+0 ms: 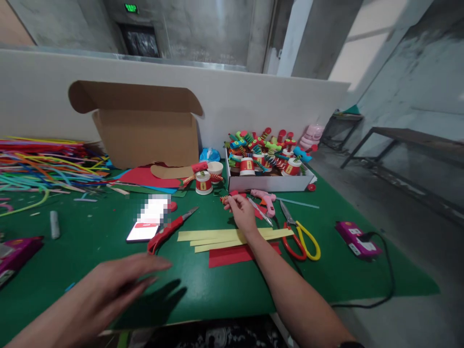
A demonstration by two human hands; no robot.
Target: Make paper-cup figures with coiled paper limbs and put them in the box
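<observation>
My right hand (242, 212) reaches over the table with thumb and fingers pinched at a small red-and-yellow folded paper spring (224, 198). My left hand (125, 273) hangs above the front of the table, empty, its fingers stretched out. Under my right forearm lie pale yellow paper strips (206, 236) and a red paper piece (226, 258). Behind the pinched fingers stands a red-and-white paper cup figure (203, 183) with folded-paper arms, beside a white cup (215, 169). Red-handled scissors (167, 233) lie between my hands.
Finished-looking cup figures (257, 162) fill a white box (270, 183). Nearby lie a pink glue gun (266, 200), a pen (263, 215), and red-and-yellow scissors (299, 241). A phone (150, 220), an open cardboard box (148, 137) and colourful strips (54, 164) occupy the left. A cord runs from a purple pack (357, 239).
</observation>
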